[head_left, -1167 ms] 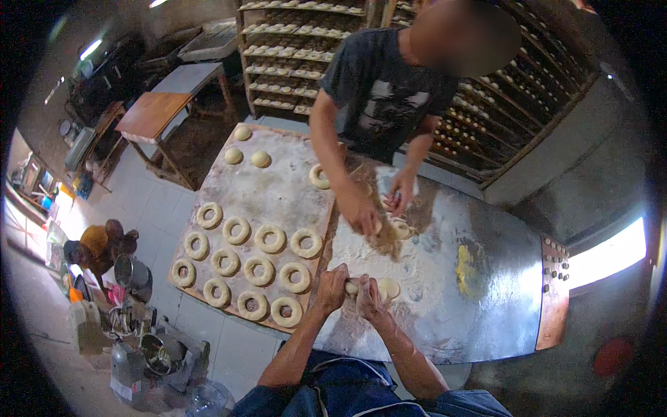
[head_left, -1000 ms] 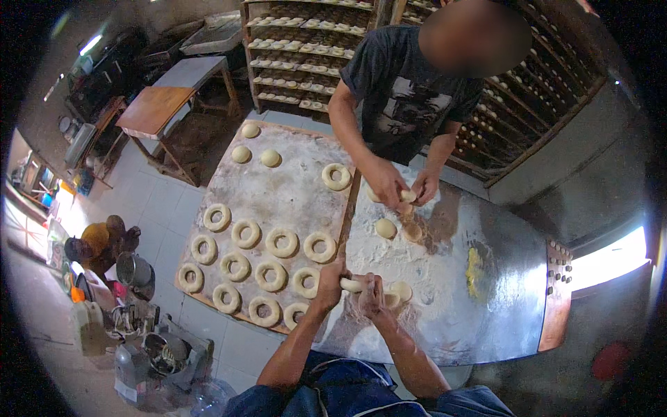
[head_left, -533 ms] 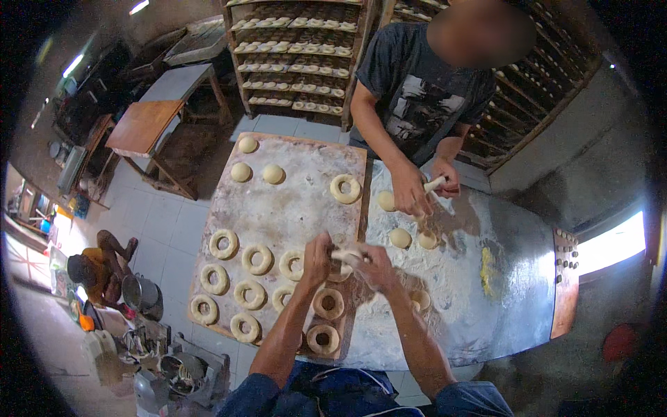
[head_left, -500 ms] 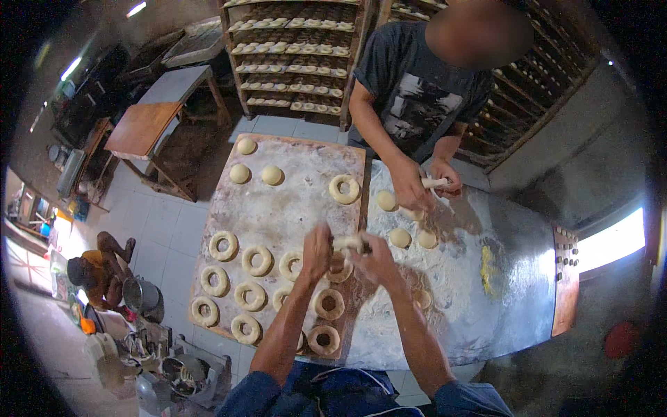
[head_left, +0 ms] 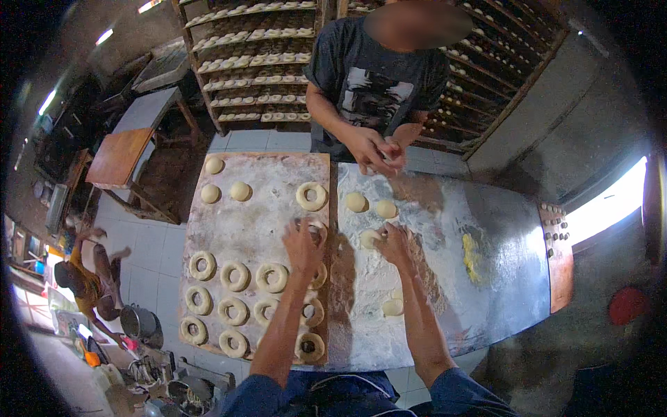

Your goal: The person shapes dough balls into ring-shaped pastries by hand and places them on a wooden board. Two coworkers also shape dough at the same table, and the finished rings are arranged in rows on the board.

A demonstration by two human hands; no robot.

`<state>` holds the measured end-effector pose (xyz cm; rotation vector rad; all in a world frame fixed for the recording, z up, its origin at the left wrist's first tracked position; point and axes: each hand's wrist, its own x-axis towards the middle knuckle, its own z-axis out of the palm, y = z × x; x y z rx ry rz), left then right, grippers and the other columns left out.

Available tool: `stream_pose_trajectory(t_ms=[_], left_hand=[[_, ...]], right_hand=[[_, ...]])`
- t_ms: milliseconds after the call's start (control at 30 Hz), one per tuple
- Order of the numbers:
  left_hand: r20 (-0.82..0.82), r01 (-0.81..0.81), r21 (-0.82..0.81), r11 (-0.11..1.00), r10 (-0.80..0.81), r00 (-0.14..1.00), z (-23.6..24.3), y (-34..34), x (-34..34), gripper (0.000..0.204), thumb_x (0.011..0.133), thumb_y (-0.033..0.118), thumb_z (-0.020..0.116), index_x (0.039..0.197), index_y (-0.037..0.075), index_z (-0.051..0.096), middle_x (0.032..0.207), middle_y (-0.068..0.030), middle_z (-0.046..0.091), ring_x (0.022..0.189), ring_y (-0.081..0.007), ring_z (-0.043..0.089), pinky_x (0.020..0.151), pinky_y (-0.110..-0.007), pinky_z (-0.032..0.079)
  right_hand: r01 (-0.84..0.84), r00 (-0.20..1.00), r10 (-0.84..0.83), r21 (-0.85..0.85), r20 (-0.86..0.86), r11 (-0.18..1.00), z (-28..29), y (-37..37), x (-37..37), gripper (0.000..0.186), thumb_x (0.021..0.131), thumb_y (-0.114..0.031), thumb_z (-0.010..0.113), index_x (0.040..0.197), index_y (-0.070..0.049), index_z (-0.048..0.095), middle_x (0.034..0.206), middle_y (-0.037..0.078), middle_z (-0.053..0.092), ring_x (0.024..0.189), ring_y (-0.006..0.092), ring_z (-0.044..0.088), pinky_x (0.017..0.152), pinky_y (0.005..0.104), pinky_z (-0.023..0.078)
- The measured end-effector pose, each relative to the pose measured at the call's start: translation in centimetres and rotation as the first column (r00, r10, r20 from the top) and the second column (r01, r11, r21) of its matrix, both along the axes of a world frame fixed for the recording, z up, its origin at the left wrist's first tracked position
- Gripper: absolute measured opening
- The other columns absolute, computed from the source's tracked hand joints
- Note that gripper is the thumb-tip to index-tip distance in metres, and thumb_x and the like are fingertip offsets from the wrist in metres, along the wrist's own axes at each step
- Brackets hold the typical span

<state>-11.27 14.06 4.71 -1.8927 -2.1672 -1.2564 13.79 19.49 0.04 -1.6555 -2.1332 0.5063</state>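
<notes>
My left hand (head_left: 303, 246) is over the right side of the floured board, its fingers curled at a dough ring (head_left: 319, 230) that it partly covers. On the floured metal table, my right hand (head_left: 394, 244) has its thumb and fingers at a pale dough ball (head_left: 369, 240). Several dough rings (head_left: 235, 276) lie in rows on the board, some hidden behind my left forearm. Nearer me, beside my right forearm, sits another dough ball (head_left: 392, 307). Two more, one of them a round dough ball (head_left: 356, 202), rest beyond my right hand.
Across the table a co-worker's hands (head_left: 379, 151) are together. The wooden board (head_left: 264, 174) also carries dough balls (head_left: 240, 191) at its far left. Racks of dough rings (head_left: 257, 80) stand behind. At left, a person crouches near a metal pot (head_left: 141, 326). Yellow smear (head_left: 471, 257) marks the table.
My hands have parted: the dough piece between them is gone from there. The left is now at a ring on the board, the right at a ball on the table. The view has shifted.
</notes>
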Motion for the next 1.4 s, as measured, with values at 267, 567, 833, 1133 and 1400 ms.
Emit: stream_pose_trajectory(t_ms=[267,567,833,1133,1400], left_hand=[[0.907,0.502,-0.06,0.863,-0.162,0.388,-1.1,-5.9,10.3,0.037,0.094,0.016,0.062,0.125,-0.003,0.056,0.11,-0.0114,0.065,0.1,-0.0161,0.06,0.087,-0.032,0.05],[0.956,0.475,0.051,0.879,-0.181,0.232,1.8,-10.5,17.2,0.026,0.093,0.013,0.062,0.114,-0.003,0.058,0.104,-0.0102,0.065,0.094,-0.0149,0.062,0.082,-0.03,0.052],[0.98,0.481,0.177,0.858,-0.108,-0.167,0.2,-13.5,21.1,0.048,0.086,0.001,0.067,0.129,0.006,0.046,0.106,-0.0124,0.063,0.098,-0.0183,0.062,0.081,-0.031,0.053],[0.924,0.288,0.305,0.908,-0.209,-0.319,-0.1,-13.2,23.7,0.027,0.083,0.015,0.061,0.106,0.01,0.048,0.09,-0.0042,0.056,0.085,-0.0161,0.06,0.074,-0.03,0.051],[0.932,0.231,0.06,0.971,-0.137,0.335,-2.5,-12.9,23.4,0.029,0.096,0.027,0.041,0.079,0.005,0.048,0.062,-0.0029,0.04,0.058,-0.0151,0.048,0.054,-0.034,0.041]], right_hand=[[-0.081,0.625,-0.191,-0.307,-0.757,0.948,1.8,-6.5,2.3,0.042,0.075,-0.004,0.075,0.105,-0.007,0.046,0.091,0.005,0.061,0.083,0.0122,0.057,0.069,0.0303,0.048],[-0.209,0.556,-0.149,-0.311,-0.818,0.927,6.9,-11.4,7.3,0.058,0.075,0.001,0.071,0.122,-0.006,0.038,0.098,0.013,0.063,0.086,0.0171,0.062,0.075,0.0318,0.052],[-0.652,0.436,-0.049,-0.353,-0.898,0.671,8.3,-12.0,12.1,0.068,0.075,-0.008,0.069,0.135,-0.004,0.037,0.104,0.013,0.061,0.093,0.0211,0.065,0.085,0.0322,0.053],[-0.146,0.33,-0.367,-0.431,-0.87,0.891,-3.1,-12.6,12.7,0.047,0.098,-0.046,0.045,0.1,-0.002,0.063,0.092,0.01,0.062,0.081,0.023,0.059,0.079,0.0372,0.049],[-0.198,0.893,0.072,-0.243,-0.445,0.95,4.0,-16.0,10.2,0.044,0.103,-0.028,0.036,0.136,0.001,0.041,0.104,0.024,0.055,0.089,0.0322,0.057,0.078,0.0425,0.048]])
